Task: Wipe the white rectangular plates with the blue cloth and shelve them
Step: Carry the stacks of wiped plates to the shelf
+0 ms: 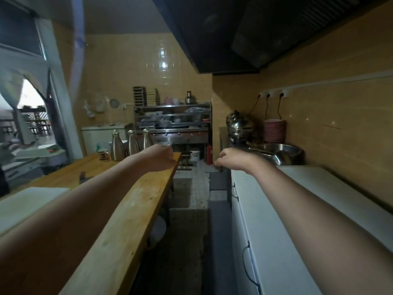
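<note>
1. Neither the white rectangular plates nor the blue cloth can be made out anywhere in the frame. A flat white slab (25, 205) lies at lower left, but I cannot tell whether it is a plate or a board.
2. Such plates are likely stiff, fairly heavy, slick and breakable, so they are best taken by opposite long edges, thumbs on the rim. The cloth should be soft and light.
3. The left hand (160, 157), centre frame, shows only its back, so I cannot tell its grip. The right hand (232, 159) hangs loosely curled and holds nothing.
4. The wooden counter (119, 209) runs up the left side, with steel flasks (117, 149) at its far end.
5. A metal rack (172, 118) stands at centre, a possible shelf.
6. Stacked reddish plates (275, 130) are at right.
</note>
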